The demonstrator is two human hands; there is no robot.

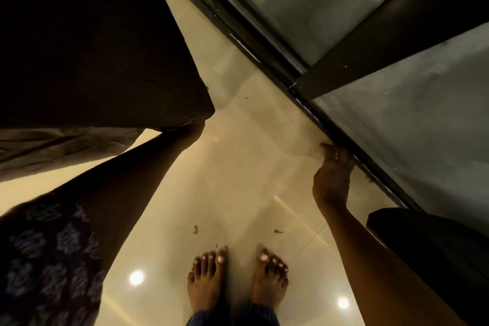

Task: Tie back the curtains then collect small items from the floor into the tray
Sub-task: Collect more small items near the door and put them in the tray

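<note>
A heavy dark brown curtain (105, 47) fills the upper left. My left hand (191, 130) grips its lower corner, with the fingers mostly hidden under the cloth. A thin sheer white curtain (238, 82) hangs between the dark curtain and the window, and the floor shows through it. My right hand (332, 174) pinches the sheer curtain's lower edge next to the black window frame (267, 61). Two small scraps (195, 229) (278, 231) lie on the glossy cream floor just ahead of my bare feet (235, 280). No tray is in view.
Window glass (397, 127) with a dark crossbar runs diagonally across the right. A dark rounded piece of furniture (428, 251) stands at the right beside my right arm. Tiny dark specks dot the tiles near my toes. Ceiling lights reflect in the floor.
</note>
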